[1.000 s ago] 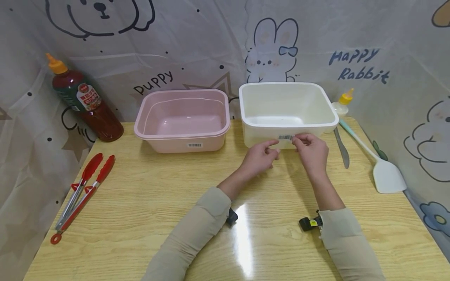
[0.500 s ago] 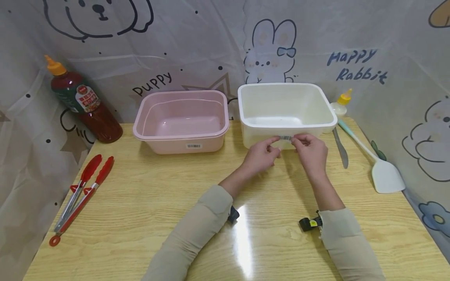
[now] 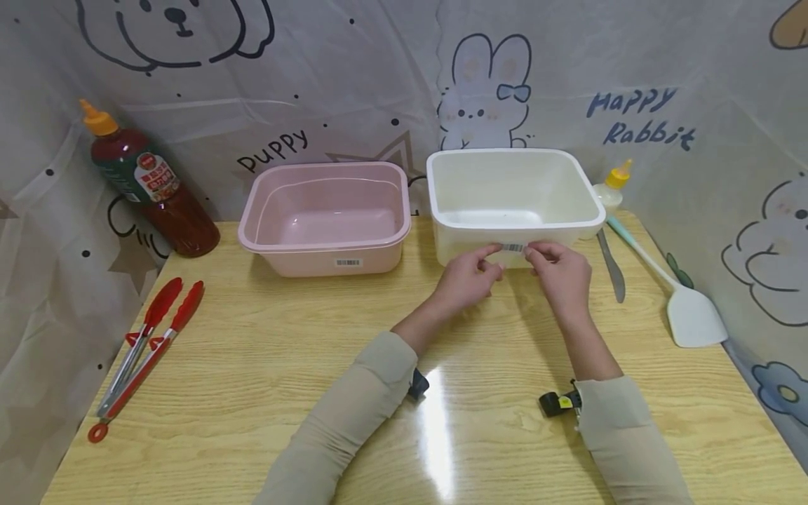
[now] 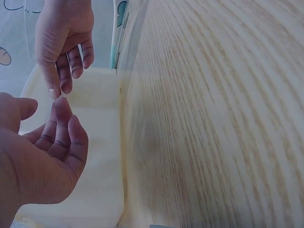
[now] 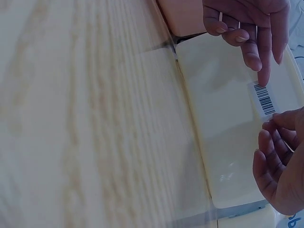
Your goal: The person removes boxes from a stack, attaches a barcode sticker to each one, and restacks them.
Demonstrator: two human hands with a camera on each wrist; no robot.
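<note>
A white barcode sticker lies on the front wall of the white plastic basin. My left hand touches the sticker's left end with an outstretched index finger; its other fingers are loosely bent. At the right end, my right hand pinches the sticker's edge between thumb and index finger. Both hands are close to the basin wall in the left wrist view, where the sticker is hidden. A similar barcode sticker is on the pink basin, left of the white one.
A red sauce bottle stands at the back left, with red-handled tongs before it. To the right are a small yellow-capped bottle, a knife and a white spatula. A patterned curtain borders the wooden table.
The left index finger has moved slightly right onto the sticker's left end. The right hand stays at the sticker's right end with only a tiny shift.
</note>
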